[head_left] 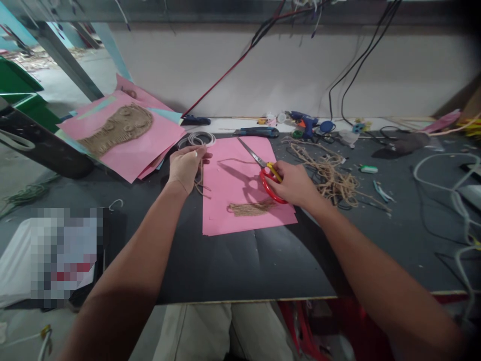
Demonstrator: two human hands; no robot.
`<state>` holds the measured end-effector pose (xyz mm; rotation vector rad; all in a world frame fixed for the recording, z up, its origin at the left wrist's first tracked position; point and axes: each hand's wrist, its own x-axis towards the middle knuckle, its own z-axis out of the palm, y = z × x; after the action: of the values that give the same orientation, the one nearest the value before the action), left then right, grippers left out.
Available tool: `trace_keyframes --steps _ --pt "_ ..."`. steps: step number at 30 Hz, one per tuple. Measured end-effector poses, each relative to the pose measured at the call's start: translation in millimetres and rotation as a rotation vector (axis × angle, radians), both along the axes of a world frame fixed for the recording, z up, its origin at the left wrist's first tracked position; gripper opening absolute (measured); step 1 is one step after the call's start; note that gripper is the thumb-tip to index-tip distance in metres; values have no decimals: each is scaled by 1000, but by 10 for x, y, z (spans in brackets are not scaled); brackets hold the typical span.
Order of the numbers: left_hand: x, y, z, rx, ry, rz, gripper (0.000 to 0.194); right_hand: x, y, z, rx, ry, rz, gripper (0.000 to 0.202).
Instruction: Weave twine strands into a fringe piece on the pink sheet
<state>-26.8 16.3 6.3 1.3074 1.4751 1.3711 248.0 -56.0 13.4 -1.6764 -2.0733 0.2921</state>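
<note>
Near the middle of the flat dark grey surface (210, 271), a stack of bright pink paper sheets (216, 210), with a wide dark strip between it and the surface's front edge. Just past that edge, pale trousers (210, 331).

Over the paper's far left part, left hand (186, 165), fingers pinching a thin brown string (201, 175) with ends hanging down. Over the right part, right hand (295, 181), fingers wrapped around big scissors with red and yellow handles (262, 162), points toward the back left. Below, near the paper's front, a row of short brown string pieces (250, 208).

Right of the right hand, a messy brown string heap (338, 175). At left, another pink paper pile (150, 145) with a long brown string shape (120, 125) on top.

Far left, off the surface, green plastic bins (35, 110), insides too hidden to tell. Along the back, a blue and black cutter (259, 132) and a blue glue gun (308, 126). Behind, a pale wall (188, 65).
</note>
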Motion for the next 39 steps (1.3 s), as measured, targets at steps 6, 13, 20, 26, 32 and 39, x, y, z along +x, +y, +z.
trace_keyframes --steps 6,13,20,26,32,39 --pt "-77 -7 -42 158 275 172 15 108 65 -95 86 -153 101 34" --pt "-98 -56 -37 377 858 188 7 153 88 -83 99 -86 357 32" --pt "-34 -113 -54 496 1079 131 15 126 67 -62 237 -12 340 21" --pt "42 -126 -154 577 1148 32 20 31 98 -183 393 54 328 12" --pt "-45 -97 -143 487 1131 127 21 24 102 -211 449 76 316 9" --pt "-203 -87 -15 347 1073 -33 33 5 108 -221 397 101 318 11"
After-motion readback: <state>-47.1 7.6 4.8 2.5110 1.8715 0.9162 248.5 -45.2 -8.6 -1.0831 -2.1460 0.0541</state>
